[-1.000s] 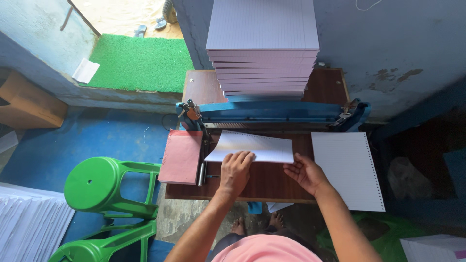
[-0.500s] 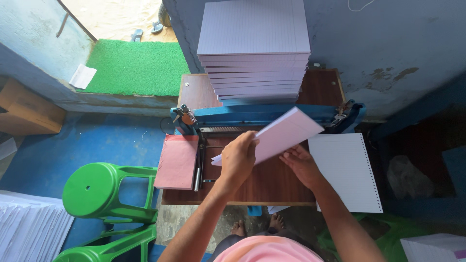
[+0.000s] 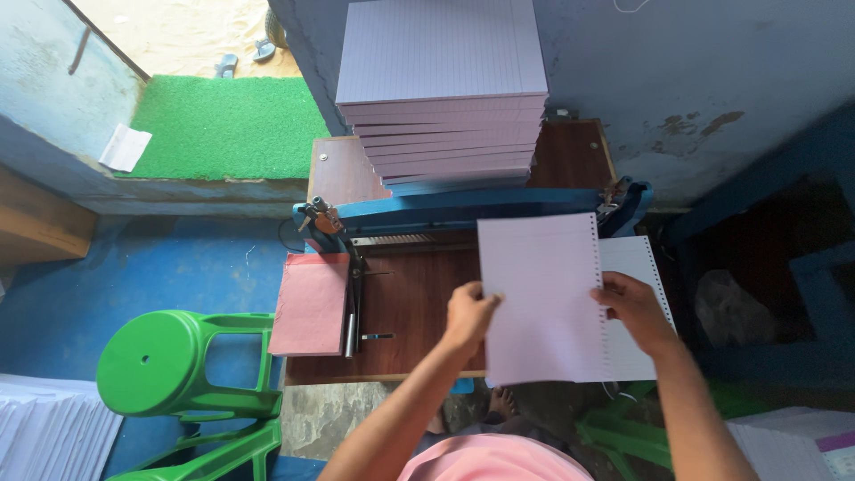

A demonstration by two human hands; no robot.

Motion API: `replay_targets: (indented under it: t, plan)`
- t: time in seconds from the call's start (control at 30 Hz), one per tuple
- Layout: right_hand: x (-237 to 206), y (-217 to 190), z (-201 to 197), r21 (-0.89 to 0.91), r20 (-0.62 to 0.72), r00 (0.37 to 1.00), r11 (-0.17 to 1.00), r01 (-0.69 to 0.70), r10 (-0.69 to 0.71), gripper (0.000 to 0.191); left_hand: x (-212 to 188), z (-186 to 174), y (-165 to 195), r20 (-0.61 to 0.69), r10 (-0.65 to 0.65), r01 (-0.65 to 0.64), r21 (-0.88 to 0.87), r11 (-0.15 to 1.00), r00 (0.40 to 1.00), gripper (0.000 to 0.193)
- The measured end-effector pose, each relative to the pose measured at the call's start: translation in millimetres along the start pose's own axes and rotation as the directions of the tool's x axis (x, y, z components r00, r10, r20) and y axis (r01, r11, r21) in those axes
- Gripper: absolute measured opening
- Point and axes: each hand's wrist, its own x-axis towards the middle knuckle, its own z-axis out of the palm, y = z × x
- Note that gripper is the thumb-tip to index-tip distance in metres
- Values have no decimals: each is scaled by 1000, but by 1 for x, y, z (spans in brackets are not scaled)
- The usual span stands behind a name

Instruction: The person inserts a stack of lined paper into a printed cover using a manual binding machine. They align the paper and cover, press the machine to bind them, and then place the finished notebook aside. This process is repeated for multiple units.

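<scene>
Both hands grip one punched sheet (image 3: 543, 298), left hand (image 3: 469, 313) pinching its left edge, right hand (image 3: 634, 307) closed on the holed edge, so it hangs flat. It hovers over the punched pile (image 3: 639, 267) on the table (image 3: 410, 303), beside the blue punching machine (image 3: 463, 207).

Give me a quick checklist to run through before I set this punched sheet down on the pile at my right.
1. Both hands on the sheet: ok. Left hand grips its left edge, right hand its punched edge.
2. Punched sheet flat, uncreased: ok, as far as visible.
3. Hole row facing right, matching the punched pile: ok.
4. Sheet clear of the blue punching machine: ok, held over the wooden table.
5. Pile edges squared up: cannot tell, the sheet covers most of it.
6. Tall ruled paper stack steady: ok, though its layers sit slightly staggered.
</scene>
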Motion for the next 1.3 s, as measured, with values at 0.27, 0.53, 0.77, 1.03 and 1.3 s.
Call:
replay_targets:
  t: [0.27,0.53,0.77,1.03,1.3]
  plan:
    - [2,10,-55,-244,-142,978,952,-187,156,48,11,72,-6,183,-146,114,175,978,972,35]
    - [8,6,-72,-343,-201,975,926,-157,91,56,30,115,11,187,-186,127,290,948,965,33]
    - [16,11,-81,-397,-233,967,898,-189,100,52,41,136,12,191,-157,84,342,936,969,29]
    - [24,18,-93,-500,-281,955,835,-228,92,49,47,149,4,179,-98,30,348,937,979,30]
    - [29,29,-100,-503,-278,959,842,-198,60,46,41,152,-5,147,51,-102,366,925,988,37]
